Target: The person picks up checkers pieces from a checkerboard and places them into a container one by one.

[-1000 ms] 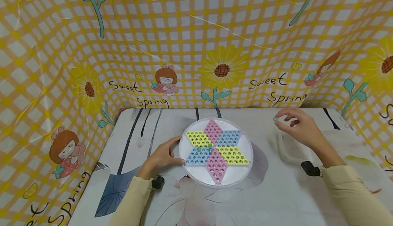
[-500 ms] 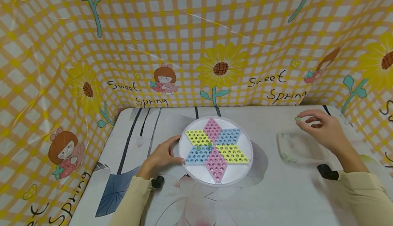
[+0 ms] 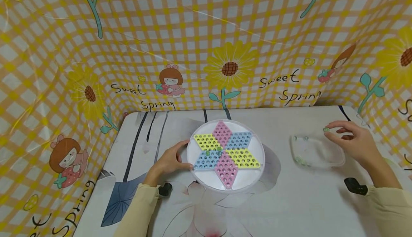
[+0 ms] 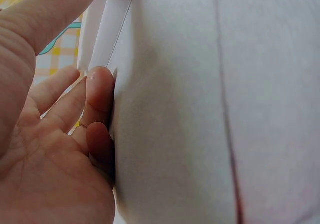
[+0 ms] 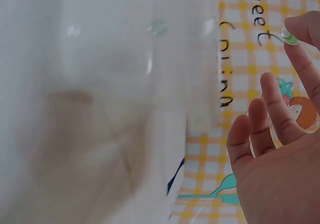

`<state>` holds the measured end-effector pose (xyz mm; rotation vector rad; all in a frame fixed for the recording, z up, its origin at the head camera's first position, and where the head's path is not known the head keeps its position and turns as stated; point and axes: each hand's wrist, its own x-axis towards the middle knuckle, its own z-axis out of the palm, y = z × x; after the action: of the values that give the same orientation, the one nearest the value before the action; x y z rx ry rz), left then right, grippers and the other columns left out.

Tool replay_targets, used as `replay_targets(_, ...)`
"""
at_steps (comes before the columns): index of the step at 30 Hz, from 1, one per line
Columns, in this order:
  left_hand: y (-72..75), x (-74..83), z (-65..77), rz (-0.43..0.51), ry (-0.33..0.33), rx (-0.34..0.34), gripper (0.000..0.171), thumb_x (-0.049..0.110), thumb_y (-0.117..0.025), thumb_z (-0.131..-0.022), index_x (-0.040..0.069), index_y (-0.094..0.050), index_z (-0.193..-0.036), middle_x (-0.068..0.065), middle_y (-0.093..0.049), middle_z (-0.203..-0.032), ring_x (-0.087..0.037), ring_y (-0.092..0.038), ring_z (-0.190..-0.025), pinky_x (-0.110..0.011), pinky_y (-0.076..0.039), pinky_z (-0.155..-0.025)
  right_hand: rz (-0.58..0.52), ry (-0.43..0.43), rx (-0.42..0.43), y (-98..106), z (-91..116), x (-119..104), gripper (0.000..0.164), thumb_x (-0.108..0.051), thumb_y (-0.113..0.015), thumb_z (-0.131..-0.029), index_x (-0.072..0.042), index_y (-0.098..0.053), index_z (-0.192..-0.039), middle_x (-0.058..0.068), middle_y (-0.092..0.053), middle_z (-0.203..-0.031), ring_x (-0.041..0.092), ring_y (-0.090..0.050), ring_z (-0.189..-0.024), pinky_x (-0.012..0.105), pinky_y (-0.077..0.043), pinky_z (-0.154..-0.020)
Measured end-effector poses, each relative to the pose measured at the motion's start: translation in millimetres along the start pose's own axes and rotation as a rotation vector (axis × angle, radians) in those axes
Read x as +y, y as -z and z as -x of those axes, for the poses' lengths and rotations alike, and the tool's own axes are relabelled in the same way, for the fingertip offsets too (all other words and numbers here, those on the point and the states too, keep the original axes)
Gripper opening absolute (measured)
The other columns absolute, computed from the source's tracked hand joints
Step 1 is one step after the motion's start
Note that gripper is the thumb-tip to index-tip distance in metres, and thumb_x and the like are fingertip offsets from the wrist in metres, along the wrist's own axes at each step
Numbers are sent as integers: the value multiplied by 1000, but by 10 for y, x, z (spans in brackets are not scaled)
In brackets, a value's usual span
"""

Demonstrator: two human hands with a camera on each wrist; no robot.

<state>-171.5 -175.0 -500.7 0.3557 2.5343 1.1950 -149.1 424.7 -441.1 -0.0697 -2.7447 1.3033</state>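
Observation:
A round white Chinese checkers board [image 3: 201,178] with a pink, yellow and blue star of holes lies on the table. Several green marbles [image 3: 207,153] sit in its holes around the centre left. My left hand [image 3: 170,161] rests against the board's left rim, thumb and fingers spread along it. In the left wrist view, the fingertips [image 4: 100,84] touch the white rim. My right hand [image 3: 355,142] pinches a clear green marble [image 5: 289,36] between thumb and index finger; the other fingers are loosely bent. It is above the back right corner of a clear plastic container [image 3: 338,163].
Several marbles [image 3: 300,161] lie along the container's left side and back. The table [image 3: 273,208] wears a pale floral cover. A checked yellow curtain [image 3: 193,33] stands behind and at both sides.
My right hand has moved right with the marble, from behind the container's left side to its back right corner, uncovering most of the container. The left hand and board have stayed put.

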Motion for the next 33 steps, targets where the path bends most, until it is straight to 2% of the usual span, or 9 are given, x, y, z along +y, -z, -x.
replay_targets(5, 1, 16, 10, 1, 13, -1, 97, 28, -94, -76, 22, -41, -158, -3, -54, -73, -16, -49, -67, -33, -40, -66, 25, 3, 27, 11, 45, 108, 33, -31, -75, -96, -16, -69, -124, -25, -50, -117, 1, -45, -98, 15, -41, -69)
replay_targets(10, 0, 2, -1, 2, 11, -3, 97, 27, -94, -76, 21, -41, -158, -3, -54, -74, -16, -48, -67, -32, -40, -65, 47, 8, 37, -8, 61, 191, 33, -32, -76, -95, -15, -70, -122, -26, -50, -117, 1, -44, -99, 13, -39, -71)
replay_targets(16, -7, -6, -5, -5, 25, -2, 98, 28, -94, -76, 24, -41, -158, -3, -54, -74, -16, -48, -67, -32, -40, -65, 102, -27, 23, -33, 88, 249, 42, -39, -75, -95, -19, -67, -131, -20, -47, -123, 3, -45, -98, 13, -39, -69)
replay_targets(20, -12, -14, -10, -11, 33, -2, 98, 28, -94, -76, 25, -41, -158, -3, -54, -74, -15, -48, -67, -31, -40, -65, 113, -28, 19, -50, 94, 281, 47, -40, -74, -95, -22, -64, -137, -22, -46, -125, 2, -46, -98, 12, -39, -71)
replay_targets(25, -15, -17, -13, -7, 23, -1, 97, 27, -94, -76, 24, -42, -158, -3, -54, -74, -16, -48, -67, -32, -39, -65, 101, -22, 15, -64, 97, 307, 47, -39, -74, -95, -22, -63, -138, -28, -45, -124, 1, -45, -101, 11, -39, -72)
replay_targets(33, -17, -11, -6, 4, 33, 0, 97, 28, -94, -76, 25, -42, -157, -2, -54, -73, -15, -47, -66, -32, -39, -65, 104, -20, 13, -84, 79, 307, 47, -39, -74, -95, -21, -62, -137, -25, -46, -124, 1, -46, -99, 11, -39, -71)
